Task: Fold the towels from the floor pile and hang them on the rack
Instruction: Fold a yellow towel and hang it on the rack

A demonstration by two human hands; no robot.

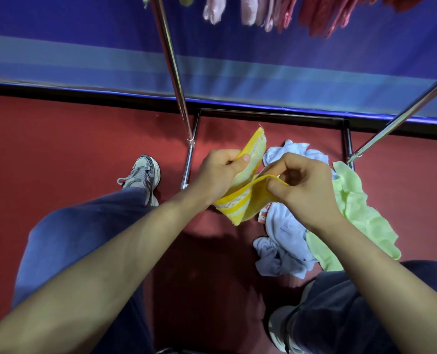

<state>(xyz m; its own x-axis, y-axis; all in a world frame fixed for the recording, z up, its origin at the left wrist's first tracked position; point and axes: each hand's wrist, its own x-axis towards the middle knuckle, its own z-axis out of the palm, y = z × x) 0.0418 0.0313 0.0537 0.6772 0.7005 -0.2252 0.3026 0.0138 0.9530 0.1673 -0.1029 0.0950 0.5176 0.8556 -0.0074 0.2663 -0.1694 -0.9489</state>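
Both hands are on the yellow striped towel (246, 175), held up above the red floor (72, 139). The left hand (218, 172) grips its far part, thumb on top; the right hand (301, 185) pinches the folded near edge. The floor pile sits just right of it: a white towel (283, 236) and a light green towel (358, 210). The rack's poles (171, 65) rise on the far side, with pink towels (250, 8) hanging up top.

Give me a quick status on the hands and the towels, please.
Left hand and right hand both grip the yellow towel, partly folded. White towel and green towel lie piled on the floor. Nothing blocks the hands.
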